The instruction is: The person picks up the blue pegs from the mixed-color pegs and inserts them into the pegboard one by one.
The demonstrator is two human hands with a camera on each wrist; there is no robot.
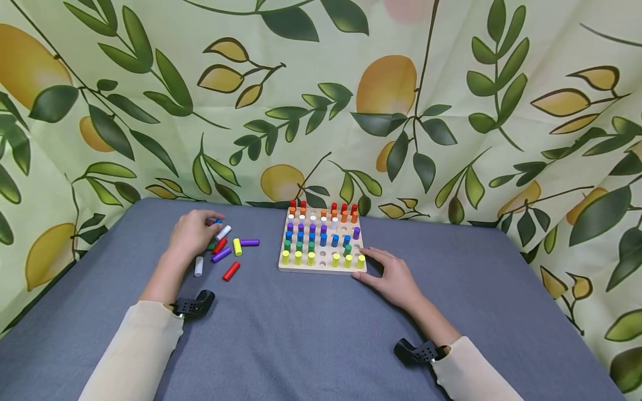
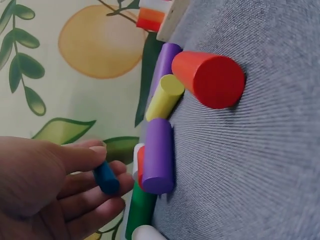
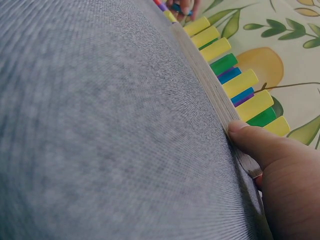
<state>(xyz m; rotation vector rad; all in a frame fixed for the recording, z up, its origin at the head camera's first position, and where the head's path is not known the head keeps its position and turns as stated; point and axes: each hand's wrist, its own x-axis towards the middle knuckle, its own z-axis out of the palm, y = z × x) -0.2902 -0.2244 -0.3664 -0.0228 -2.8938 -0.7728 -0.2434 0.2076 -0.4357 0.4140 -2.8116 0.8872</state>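
Between thumb and fingers, my left hand (image 1: 193, 233) pinches a blue peg (image 2: 106, 178), held just above a loose group of pegs. In that group lie a yellow peg (image 1: 237, 247), white pegs, red pegs, purple pegs and a green peg (image 2: 141, 206). A wooden pegboard (image 1: 301, 269) sits near the middle, with upright pegs in rows by colour and some bare holes. My right hand (image 1: 393, 281) grips its near right corner, the thumb against the front edge and the fingers along the right side, partly hidden in the right wrist view.
A grey-blue cloth (image 1: 281, 334) covers the table. Behind it hangs a curtain (image 1: 321, 55) printed with leaves and fruit. One red peg (image 1: 231, 271) and one white peg (image 1: 199, 266) lie nearer to me than the other loose pegs.
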